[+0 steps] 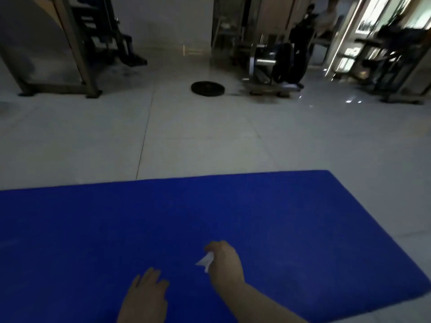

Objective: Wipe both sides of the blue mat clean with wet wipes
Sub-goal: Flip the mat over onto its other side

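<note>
Blue mat (210, 217) flat on floor (186, 136). Our right hand (225, 259) over mat's near middle, clenching wet wipe (205, 262) for scrubbing. Left hand (145, 292) beside it, fingers spread flat, likely pinning mat.

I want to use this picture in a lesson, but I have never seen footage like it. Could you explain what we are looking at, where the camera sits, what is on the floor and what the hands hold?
There is no machine here. A person wears a wide-angle camera on the head, so the one picture looks forward and down at their own hands. A blue mat lies flat on a pale tiled floor. The right hand curls its fingers round a crumpled white wet wipe over the mat. The left hand is open, fingers spread, over the mat. Further off a dark round disc lies on the floor among metal frames, too dim to identify.
</note>
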Tool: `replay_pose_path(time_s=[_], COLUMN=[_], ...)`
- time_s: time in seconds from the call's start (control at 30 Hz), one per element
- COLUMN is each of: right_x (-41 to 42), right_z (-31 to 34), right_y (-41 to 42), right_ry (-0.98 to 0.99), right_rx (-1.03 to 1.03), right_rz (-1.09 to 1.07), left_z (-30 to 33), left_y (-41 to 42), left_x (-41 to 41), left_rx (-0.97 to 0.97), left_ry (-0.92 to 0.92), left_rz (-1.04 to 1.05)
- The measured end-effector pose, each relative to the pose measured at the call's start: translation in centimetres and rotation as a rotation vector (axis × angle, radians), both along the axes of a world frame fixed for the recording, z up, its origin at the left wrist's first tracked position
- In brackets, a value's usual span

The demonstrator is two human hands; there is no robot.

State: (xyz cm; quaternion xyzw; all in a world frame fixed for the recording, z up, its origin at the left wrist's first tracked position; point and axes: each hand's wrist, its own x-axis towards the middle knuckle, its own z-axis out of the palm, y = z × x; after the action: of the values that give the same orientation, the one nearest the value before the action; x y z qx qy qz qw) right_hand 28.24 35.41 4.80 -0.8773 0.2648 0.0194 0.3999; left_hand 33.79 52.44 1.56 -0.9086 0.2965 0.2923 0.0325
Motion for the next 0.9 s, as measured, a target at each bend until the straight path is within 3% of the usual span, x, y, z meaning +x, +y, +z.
replay_pose_path(time_s=[0.17, 0.23, 0.4, 0.63, 0.77, 0.9], right_x=[-3.9, -4.8, -4.8, -6.2, -3.7, -0.9], right_z=[-2.7, -0.3, 5.4, 4.6, 2.3, -1.0], right_y=[-0.4, -1.6, -2.3, 1.2, 2.1, 2.7], right_ry=[0.120, 0.267, 0.230, 0.260, 0.240, 0.359], right_rx=[-0.184, -0.221, -0.160, -0.436, -0.473, -0.491], right_rz=[0.136, 0.094, -0.113, 0.083, 0.187, 0.327], left_z=[-0.7, 0.1, 3.5, 3.7, 2.5, 1.0], left_y=[0.7, 0.3, 1.2, 2.8, 3.1, 4.3], left_x=[-2.2, -3.2, -4.5, -4.0, -2.8, -0.9], left_rx=[-0.035, -0.101, -0.215, -0.222, -0.194, -0.138], left_ry=[-0.112, -0.133, -0.194, -0.179, -0.136, -0.137], left_rz=[0.061, 0.045, 0.011, 0.030, 0.040, 0.076])
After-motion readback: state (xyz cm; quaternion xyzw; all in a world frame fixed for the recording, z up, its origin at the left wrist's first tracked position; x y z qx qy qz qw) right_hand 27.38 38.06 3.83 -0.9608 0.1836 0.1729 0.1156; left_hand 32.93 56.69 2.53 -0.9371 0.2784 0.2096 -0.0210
